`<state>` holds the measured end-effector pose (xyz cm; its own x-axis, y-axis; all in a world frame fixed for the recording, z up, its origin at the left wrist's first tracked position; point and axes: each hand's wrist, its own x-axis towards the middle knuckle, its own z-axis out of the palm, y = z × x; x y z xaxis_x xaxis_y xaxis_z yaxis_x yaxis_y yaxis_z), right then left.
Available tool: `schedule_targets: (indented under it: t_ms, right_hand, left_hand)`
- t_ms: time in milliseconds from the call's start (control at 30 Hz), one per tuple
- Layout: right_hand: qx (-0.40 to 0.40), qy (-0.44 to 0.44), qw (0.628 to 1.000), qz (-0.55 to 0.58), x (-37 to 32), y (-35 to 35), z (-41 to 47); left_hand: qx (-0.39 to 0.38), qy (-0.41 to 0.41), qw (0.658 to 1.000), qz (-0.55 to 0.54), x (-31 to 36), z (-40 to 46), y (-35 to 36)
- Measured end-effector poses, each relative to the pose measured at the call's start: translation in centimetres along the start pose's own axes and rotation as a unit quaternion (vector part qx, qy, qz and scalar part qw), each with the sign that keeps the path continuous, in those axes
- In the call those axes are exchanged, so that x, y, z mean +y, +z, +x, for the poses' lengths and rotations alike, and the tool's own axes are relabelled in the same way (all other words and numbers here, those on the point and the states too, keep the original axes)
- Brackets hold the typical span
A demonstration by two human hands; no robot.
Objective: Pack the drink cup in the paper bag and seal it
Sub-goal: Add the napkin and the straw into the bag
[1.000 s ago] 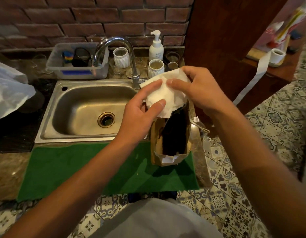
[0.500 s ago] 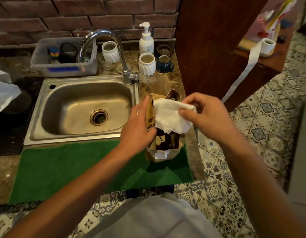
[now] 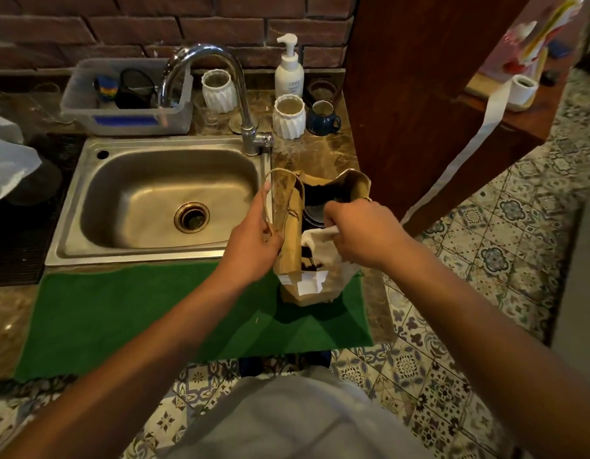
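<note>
A brown paper bag (image 3: 292, 240) stands open on the green mat (image 3: 154, 313), right of the sink. My left hand (image 3: 254, 236) grips the bag's left wall and its string handle. My right hand (image 3: 356, 233) is shut on a white napkin (image 3: 315, 238) and reaches into the bag's mouth. A dark round shape, likely the drink cup's lid (image 3: 313, 213), shows inside the bag; most of the cup is hidden. A white label (image 3: 307, 281) is on the bag's front.
A steel sink (image 3: 161, 200) with a tall faucet (image 3: 221, 87) lies to the left. White cups, a blue mug (image 3: 321, 117) and a soap bottle (image 3: 288, 71) stand behind the bag. A wooden cabinet (image 3: 419, 94) rises on the right; the counter edge drops to tiled floor.
Both hands came down from above the bag. The right hand pushed the napkin down into the bag's mouth, and the left hand moved to the bag's left wall and handle.
</note>
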<state>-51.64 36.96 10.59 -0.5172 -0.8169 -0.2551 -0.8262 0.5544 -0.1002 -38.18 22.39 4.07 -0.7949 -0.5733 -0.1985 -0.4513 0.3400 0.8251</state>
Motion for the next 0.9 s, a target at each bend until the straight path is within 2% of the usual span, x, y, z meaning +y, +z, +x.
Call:
schedule_targets:
  t_ms: [133,267,533,733,900]
  right_hand:
    - [-0.098,-0.034,0.994,-0.02,-0.6,1.1,3.0]
    - [-0.156,-0.044,0.985,-0.055,-1.1,2.5,4.6]
    - [-0.274,-0.033,0.961,0.031,-0.6,2.7,5.3]
    - [-0.242,-0.037,0.966,-0.086,-1.8,2.8,4.7]
    - [-0.129,-0.093,0.984,-0.085,-1.7,-1.2,2.9]
  left_hand:
    - [0.003,0.012,1.0,0.004,0.2,-0.5,0.5]
    - [0.016,0.033,0.999,0.008,0.6,-1.1,0.8]
    - [0.008,0.022,1.0,-0.002,0.4,-1.2,0.4]
    - [0.002,0.024,1.0,-0.005,0.6,-1.2,0.2]
    - [-0.006,0.039,0.999,-0.005,0.4,-0.6,-0.3]
